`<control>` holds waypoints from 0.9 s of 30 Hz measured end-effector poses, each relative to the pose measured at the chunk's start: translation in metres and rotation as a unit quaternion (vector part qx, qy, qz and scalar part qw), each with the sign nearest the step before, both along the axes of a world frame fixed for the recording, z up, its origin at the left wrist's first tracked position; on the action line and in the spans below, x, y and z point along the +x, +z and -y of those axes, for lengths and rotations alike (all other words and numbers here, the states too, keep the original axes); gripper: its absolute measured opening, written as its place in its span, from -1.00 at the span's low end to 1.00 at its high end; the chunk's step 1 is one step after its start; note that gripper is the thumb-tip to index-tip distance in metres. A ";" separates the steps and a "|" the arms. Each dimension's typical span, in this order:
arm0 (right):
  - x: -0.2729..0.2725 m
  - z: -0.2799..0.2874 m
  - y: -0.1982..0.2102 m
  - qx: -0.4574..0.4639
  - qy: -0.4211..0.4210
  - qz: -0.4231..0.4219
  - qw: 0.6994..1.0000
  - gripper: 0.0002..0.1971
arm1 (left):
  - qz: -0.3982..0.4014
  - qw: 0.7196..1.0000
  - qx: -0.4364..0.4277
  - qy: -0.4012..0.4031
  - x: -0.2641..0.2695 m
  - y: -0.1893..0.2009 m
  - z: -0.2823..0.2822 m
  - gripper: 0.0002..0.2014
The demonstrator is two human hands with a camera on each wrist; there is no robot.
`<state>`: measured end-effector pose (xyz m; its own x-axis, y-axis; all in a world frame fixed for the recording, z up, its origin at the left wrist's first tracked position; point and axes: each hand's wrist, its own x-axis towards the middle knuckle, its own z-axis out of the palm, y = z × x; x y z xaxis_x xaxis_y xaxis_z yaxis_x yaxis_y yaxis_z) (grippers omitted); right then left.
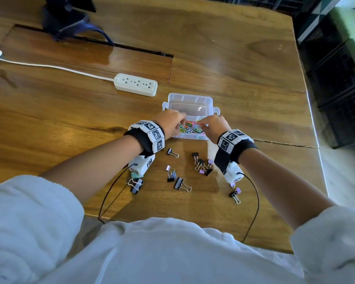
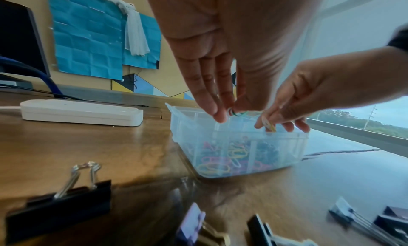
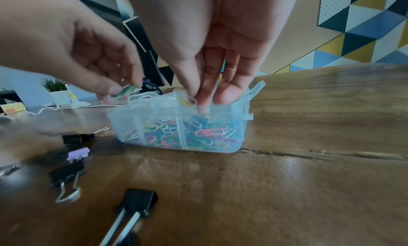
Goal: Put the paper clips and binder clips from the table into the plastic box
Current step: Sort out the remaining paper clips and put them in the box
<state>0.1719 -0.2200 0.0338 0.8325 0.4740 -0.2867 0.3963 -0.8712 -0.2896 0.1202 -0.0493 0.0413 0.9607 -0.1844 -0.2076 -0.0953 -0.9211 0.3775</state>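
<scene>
On our wooden table (image 1: 244,83), both hands pinch coloured wire paper clips (image 1: 190,129) over the clear plastic box (image 1: 190,99): left hand (image 1: 170,124) a green clip (image 2: 237,113), right hand (image 1: 213,126) a yellow clip (image 2: 270,126).

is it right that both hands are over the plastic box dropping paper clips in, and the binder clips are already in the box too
Not quite. The binder clips are not in the box: the head view shows them lying on the table, nearer the person than the plastic box. The rest holds: left hand and right hand pinch paper clips over it.
</scene>
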 end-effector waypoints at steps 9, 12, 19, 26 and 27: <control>-0.024 0.014 -0.005 0.079 0.018 0.031 0.996 -0.71 | -0.034 0.999 -0.003 0.029 0.020 -0.019 0.005 -0.61; -0.039 0.020 -0.006 0.080 0.058 0.045 0.994 -0.73 | -0.042 0.999 -0.012 0.027 0.019 -0.022 0.005 -0.47; -0.067 0.015 -0.015 0.002 0.165 -0.030 0.986 -0.80 | 0.030 0.997 -0.062 -0.043 -0.018 -0.020 -0.003 -0.73; -0.097 -0.002 -0.020 -0.003 0.179 -0.098 0.979 -0.85 | -0.187 0.971 0.043 -0.142 -0.066 -0.021 -0.006 -0.80; -0.100 -0.004 -0.021 -0.012 0.179 -0.098 0.979 -0.85 | -0.202 0.969 0.042 -0.136 -0.069 -0.023 -0.006 -0.77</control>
